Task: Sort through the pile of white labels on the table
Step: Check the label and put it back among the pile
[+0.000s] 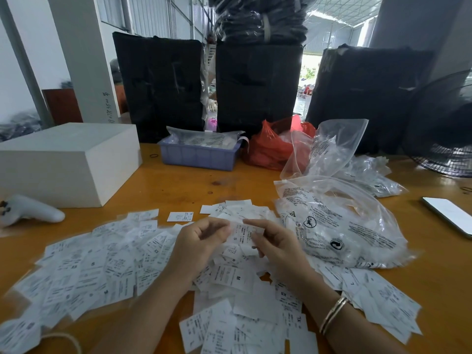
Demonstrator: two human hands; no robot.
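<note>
Right now I hold one small white label (241, 235) between my two hands, my left hand (201, 241) and right hand (275, 245) each pinching a side edge above the pile of white labels (107, 267) spread along the table's (184, 180) near edge. These slips look thin, featherlight and limp, likely to slide or cling together. I judge a fingertip pinch at one edge best.

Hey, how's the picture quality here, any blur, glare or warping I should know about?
Head view: the pile of white labels smears with blur toward the left edge and most print is unreadable; the clear plastic bags and the phone catch glare; the bright doorway behind is blown out; wide-angle warping bends the pillars. Both hands look fairly sharp.
</note>
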